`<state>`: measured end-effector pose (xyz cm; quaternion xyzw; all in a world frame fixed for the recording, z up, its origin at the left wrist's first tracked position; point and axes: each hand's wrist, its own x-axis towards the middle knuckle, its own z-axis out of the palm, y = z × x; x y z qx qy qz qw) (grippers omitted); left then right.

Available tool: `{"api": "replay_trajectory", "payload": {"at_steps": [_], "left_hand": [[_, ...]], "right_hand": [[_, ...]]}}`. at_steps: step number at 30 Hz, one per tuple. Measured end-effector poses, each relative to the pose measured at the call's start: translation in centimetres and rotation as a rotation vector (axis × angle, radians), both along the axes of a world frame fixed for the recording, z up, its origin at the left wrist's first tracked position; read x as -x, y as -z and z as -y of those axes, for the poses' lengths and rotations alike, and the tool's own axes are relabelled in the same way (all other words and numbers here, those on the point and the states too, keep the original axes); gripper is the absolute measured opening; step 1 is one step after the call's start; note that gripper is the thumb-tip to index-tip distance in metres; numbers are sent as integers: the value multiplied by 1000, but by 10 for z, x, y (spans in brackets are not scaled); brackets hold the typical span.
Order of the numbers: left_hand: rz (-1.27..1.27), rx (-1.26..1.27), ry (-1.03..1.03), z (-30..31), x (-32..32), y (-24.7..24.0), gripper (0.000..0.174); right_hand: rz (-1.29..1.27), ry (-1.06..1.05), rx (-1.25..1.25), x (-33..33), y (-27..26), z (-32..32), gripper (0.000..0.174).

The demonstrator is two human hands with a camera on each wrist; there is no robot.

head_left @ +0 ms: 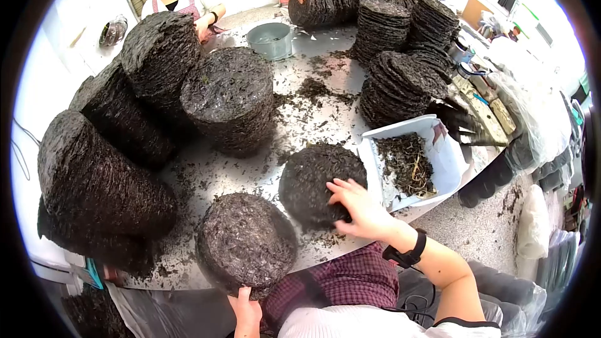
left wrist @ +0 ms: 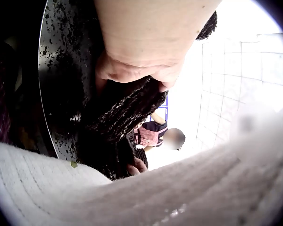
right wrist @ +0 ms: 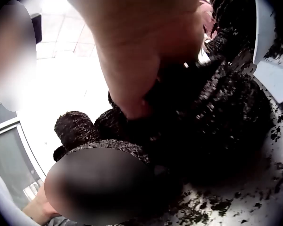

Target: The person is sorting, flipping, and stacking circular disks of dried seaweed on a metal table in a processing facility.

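Dark round stack at left hand, crinkled, glossy, perhaps layered.

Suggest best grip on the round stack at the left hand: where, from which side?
Probably grip the round stack by its near rim, from the person's side, thumb on top: that curved edge faces the body, the left hand has its thumb there, and a second stack crowds the right.

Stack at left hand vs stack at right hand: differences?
Left-hand stack has a glossier top; right-hand stack looks darker.
Left-hand stack is at the near edge of the table; right-hand stack is beside the pale bin.
Left hand grips the left-hand stack's rim; right hand rests on the right-hand stack.
Both are round.
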<state>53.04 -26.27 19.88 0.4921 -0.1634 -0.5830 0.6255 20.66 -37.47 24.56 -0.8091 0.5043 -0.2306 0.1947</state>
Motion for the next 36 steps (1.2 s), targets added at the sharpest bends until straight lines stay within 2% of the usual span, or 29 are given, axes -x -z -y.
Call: {"api": "replay_trajectory", "payload": {"at_steps": [3,4,6,7,8,10,11,12,13,14,15,16,18,21,22,24,26,28,30,31,32,34,35,36], "left_hand": [[70,20,-1,1,-4,7,62],[81,27,1,1,-4,7,62],[72,49,-14,0,-5,6,62],[82,27,-1,-2,-8,7,65],[90,11,31,3,-6,8,67],[143,23,40,2,-3,7,69],[166,12,27,2,-4,8,69],[184,9,17,4,-4,8,69],[171,11,47,5,-3,3,69],[178,12,59,7,-2,2,69],[186,12,65,9,0,0,69],[193,10,63,8,1,-2,69],[194,-15,47,4,3,-8,69],[212,30,19,-1,-2,7,68],[160,-84,36,-2,-7,12,67],[7,-12,100,1,-40,56,68],[-101,-46,15,18,-36,54,71],[-227,-122,-40,32,-37,64,70],[-265,-75,23,45,-36,70,69],[-474,-134,-12,46,-24,49,59],[-363,-155,-12,53,-23,56,64],[-284,-164,12,60,-10,40,63],[-284,-161,17,63,-8,39,63],[-285,-156,17,63,-7,38,64]], "right_hand": [[75,190,246,13,-14,1,52],[214,426,223,25,-13,-6,43],[632,870,233,48,-11,-20,27],[948,885,299,63,-9,-19,29],[1312,1010,298,74,-8,-31,29],[1304,899,386,61,-16,-43,28],[796,910,345,61,-19,-54,26],[619,993,196,49,-21,-57,26],[501,573,471,45,-12,-41,37],[225,387,516,38,-21,-36,52],[90,286,458,26,-21,-33,61],[-95,157,363,19,-9,-28,52],[-39,45,240,1,4,-26,47],[-16,78,230,13,-2,-37,55],[-16,149,279,27,1,-43,52],[-32,362,425,69,-2,-57,45],[46,612,588,124,-3,-76,47],[118,1027,814,178,4,-93,54],[359,1471,857,242,34,-102,65],[488,1725,814,281,66,-110,74],[629,1963,759,321,98,-116,82],[1104,2235,404,380,144,-129,103],[1332,2322,316,405,166,-130,108],[1603,2028,132,432,188,-147,93]]}}
